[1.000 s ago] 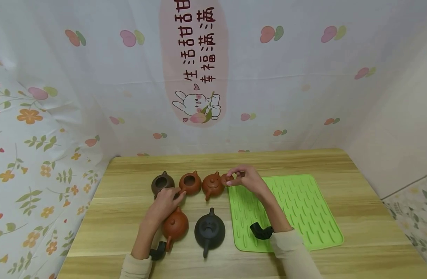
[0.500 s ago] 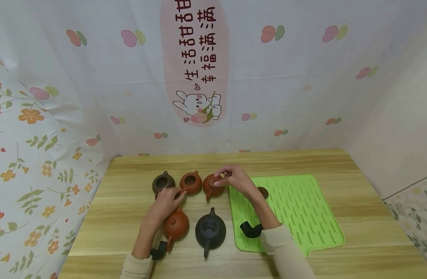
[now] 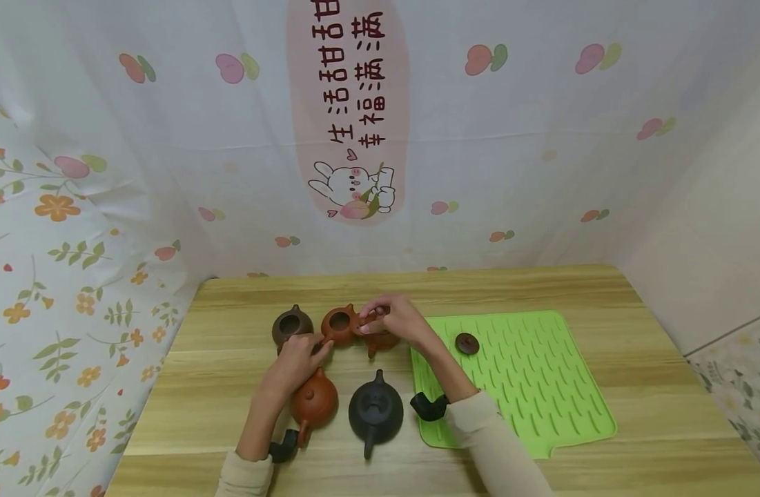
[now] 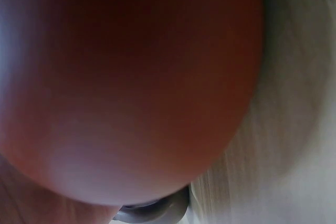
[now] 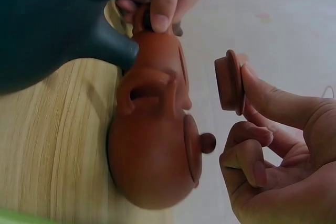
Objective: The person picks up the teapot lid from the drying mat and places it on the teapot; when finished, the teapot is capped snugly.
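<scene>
My right hand (image 3: 398, 317) pinches a small reddish-brown teapot lid (image 5: 229, 83) between thumb and fingers, held apart from the pots in the right wrist view. Beneath that hand stands a lidded reddish-brown teapot (image 3: 382, 342), partly hidden; its round knob shows in the right wrist view. To its left is a lidless reddish-brown teapot (image 3: 335, 337), whose handle my left hand (image 3: 299, 359) grips with thumb and fingers. A lidless dark brown teapot (image 3: 304, 321) sits beyond the left hand. The left wrist view is mostly filled by a blurred orange-brown teapot (image 4: 152, 108).
Nearer the front stand a lidded orange-brown teapot (image 3: 316, 407) and a black teapot (image 3: 376, 414). On the right lies a green ribbed mat (image 3: 522, 376) bearing a dark brown lid (image 3: 466, 344). A patterned cloth (image 3: 510, 159) hangs behind the wooden table (image 3: 634, 386).
The right hand has carried the lid leftward, from the mat's edge across the lidded teapot towards the lidless one. The dark lid on the mat has come into view. The left hand stays put.
</scene>
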